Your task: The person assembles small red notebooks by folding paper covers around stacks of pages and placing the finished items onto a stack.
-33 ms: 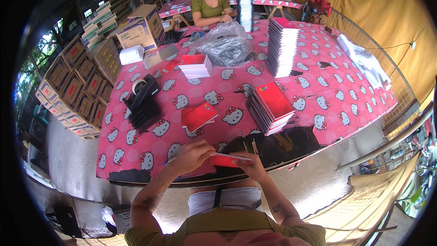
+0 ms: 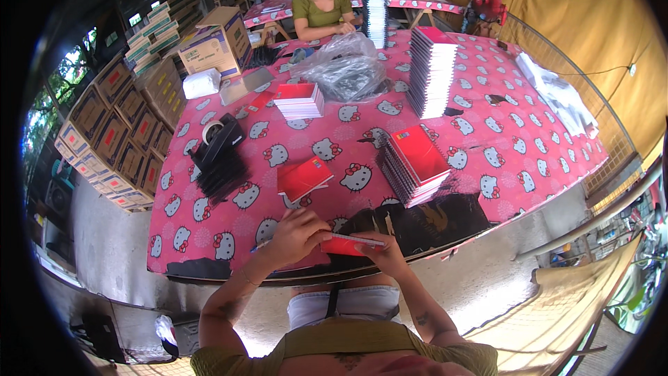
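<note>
Both hands are in at the near edge of the table — the left hand curls its fingers over the top of a red notebook held flat, and the right hand pinches the same book from the other end, thumb on top and fingers underneath. The book hangs just above the pink cartoon-cat tablecloth, right in front of the person's body. Just beyond the hands a single red notebook lies tilted on the cloth, and to its right sits a slanting stack of red notebooks. A taller stack stands further back, near a crumpled clear plastic bag. On the left — a dark pile of black covers with a tape dispenser on top. At the far side another person in a green top sits at the table
</note>
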{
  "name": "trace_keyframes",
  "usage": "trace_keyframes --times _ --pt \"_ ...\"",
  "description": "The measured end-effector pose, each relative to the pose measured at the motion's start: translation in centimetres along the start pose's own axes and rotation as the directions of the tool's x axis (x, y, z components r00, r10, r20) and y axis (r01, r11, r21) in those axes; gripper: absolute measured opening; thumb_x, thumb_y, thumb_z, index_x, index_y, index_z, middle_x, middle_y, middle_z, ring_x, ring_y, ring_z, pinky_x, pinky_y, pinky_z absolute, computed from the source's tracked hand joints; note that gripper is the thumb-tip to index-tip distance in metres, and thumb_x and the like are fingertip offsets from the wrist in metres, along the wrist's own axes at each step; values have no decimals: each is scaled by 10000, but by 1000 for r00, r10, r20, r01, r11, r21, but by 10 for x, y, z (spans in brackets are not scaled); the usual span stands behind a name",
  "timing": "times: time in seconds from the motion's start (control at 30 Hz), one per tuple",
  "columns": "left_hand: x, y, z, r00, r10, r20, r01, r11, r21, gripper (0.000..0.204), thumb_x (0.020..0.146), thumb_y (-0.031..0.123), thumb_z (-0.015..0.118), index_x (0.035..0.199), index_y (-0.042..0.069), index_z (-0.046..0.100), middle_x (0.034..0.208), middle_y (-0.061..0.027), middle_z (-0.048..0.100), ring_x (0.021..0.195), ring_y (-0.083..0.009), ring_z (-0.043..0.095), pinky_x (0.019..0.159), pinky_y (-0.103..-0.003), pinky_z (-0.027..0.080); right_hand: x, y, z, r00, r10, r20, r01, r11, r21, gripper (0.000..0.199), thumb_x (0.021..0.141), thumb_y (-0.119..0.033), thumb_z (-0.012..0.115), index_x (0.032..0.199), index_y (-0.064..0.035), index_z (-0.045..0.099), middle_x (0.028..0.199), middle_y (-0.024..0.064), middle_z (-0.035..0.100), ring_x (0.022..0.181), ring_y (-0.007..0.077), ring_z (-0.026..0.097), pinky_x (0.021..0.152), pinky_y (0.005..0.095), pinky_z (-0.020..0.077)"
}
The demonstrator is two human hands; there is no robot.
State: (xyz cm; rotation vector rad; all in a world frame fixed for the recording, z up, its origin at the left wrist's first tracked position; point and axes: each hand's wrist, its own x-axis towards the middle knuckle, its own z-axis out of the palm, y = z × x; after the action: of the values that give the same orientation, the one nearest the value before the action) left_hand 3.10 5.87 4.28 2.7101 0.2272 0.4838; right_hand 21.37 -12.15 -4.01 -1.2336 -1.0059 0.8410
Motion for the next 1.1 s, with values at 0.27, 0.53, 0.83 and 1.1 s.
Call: trace_keyframes --times 0.27,0.53,0.83,1.1 --pt "-31 35 61 1000 18 -25 -2 851 525 759 914 558 510 1410 -13 445 1541 -201 341 1424 -395 313 1078 -742 33 1 -24 14 978 45 -206 -2 978 207 263 941 -62 669 1194 7 670 1093 47 703 979 82 606 868 245 495" --pt "-35 33 63 994 107 -17 -85 867 491 811 937 614 426 1419 -38 412 1504 -284 356 1427 -422 316 1072 -743 105 6 -36 16 984 -34 -175 56 990 126 280 928 -42 672 1203 13 667 1095 65 707 988 91 613 888 257 490" --pt "-13 43 48 990 133 -42 -89 834 544 821 916 628 469 1423 -17 437 1497 -235 404 1414 -379 366 1094 -650 232 9 -38 6 987 29 -161 -11 994 108 297 922 -23 670 1218 -7 674 1103 58 717 968 67 594 859 241 500" --pt "-22 35 74 965 187 -181 -107 918 382 797 943 588 485 1412 -54 418 1455 -273 422 1370 -420 395 1123 -648 184 13 -28 6 991 20 -130 -22 1000 -13 320 908 -29 687 1228 -41 683 1050 59 733 900 58 613 805 242 514"
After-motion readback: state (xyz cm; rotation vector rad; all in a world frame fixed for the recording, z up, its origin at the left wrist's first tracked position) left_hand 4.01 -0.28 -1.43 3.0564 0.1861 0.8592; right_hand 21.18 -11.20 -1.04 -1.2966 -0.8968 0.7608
